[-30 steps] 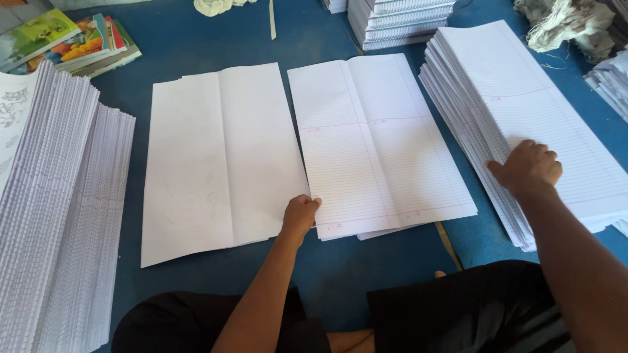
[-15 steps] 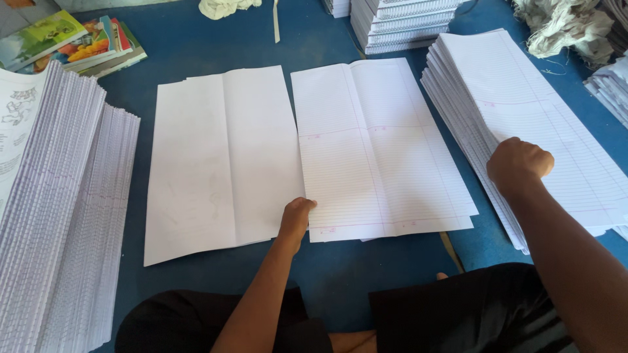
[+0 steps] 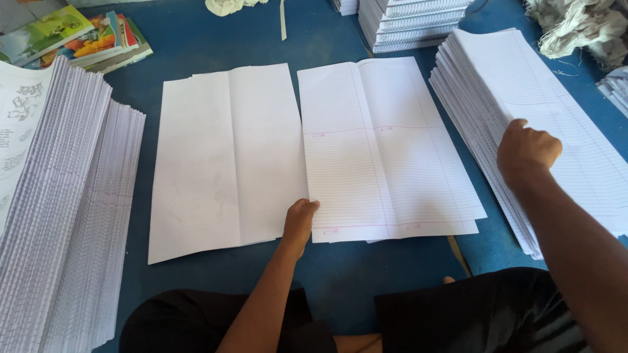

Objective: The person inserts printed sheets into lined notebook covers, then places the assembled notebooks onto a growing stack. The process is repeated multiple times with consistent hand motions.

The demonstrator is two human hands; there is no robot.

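Two flat sheets side by side at centre — folded sheet (image 3: pixel 229 157) left, lined sheet (image 3: pixel 386 150) right, edges nearly touching. Left hand (image 3: pixel 299 219) at their near edges, between them. Tall paper stack (image 3: pixel 59 209) far left, picture books (image 3: pixel 72 39) behind it. Fanned paper pile (image 3: pixel 523 98) right, right hand (image 3: pixel 526 151) on it — another stack (image 3: pixel 412 23) behind.

The right hand (image 3: pixel 528 151) hides its own fingertips on the ruled stack (image 3: pixel 556 98) — the left stack (image 3: pixel 59 209) and rags (image 3: pixel 579 29) are cut off by the frame edges.
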